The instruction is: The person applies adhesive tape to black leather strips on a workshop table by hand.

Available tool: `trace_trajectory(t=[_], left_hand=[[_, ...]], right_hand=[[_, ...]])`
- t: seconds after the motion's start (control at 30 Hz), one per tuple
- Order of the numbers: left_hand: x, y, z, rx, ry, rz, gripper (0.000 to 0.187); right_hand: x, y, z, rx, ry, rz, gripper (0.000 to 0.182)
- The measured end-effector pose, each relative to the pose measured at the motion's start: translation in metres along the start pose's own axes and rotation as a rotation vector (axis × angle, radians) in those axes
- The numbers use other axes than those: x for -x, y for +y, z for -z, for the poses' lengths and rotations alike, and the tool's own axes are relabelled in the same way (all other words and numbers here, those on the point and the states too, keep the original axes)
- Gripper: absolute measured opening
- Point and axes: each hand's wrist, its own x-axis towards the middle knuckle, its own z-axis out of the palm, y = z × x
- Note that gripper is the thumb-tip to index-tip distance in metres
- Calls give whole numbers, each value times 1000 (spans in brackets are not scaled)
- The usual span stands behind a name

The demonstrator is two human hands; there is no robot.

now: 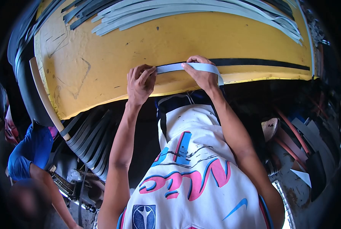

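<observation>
A white strip point(171, 68) runs between my hands along a black strip point(260, 63) on the yellow table. My left hand point(141, 84) is closed at the strip's left end, fingertips pinched together on it; the very end is hidden under the fingers. Farther right, my right hand point(203, 76) grips the same white strip, its thumb on top and fingers curled behind. Past that thumb the strip bends over the back of the hand, and its loose end hangs at the table's near edge. The black strip lies flat and reaches toward the right edge.
Many white strips point(201, 8) and dark strips point(87, 12) are piled along the far side of the yellow table point(113, 49). Dark strips point(92, 141) hang below its left corner. A person in blue point(31, 150) bends at lower left. Sheet scraps point(317, 164) lie at right.
</observation>
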Motion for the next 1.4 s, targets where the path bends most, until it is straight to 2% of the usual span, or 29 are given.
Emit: trace_trajectory(t=[0.37,1.4], left_hand=[[-1,1,0,-3,15,-8,24],[-2,3,1,1,4,18,26]], right_hand=[[-3,-8,0,-7,-29,-93,27],[-5,7,-7,50,-42,-62,27]])
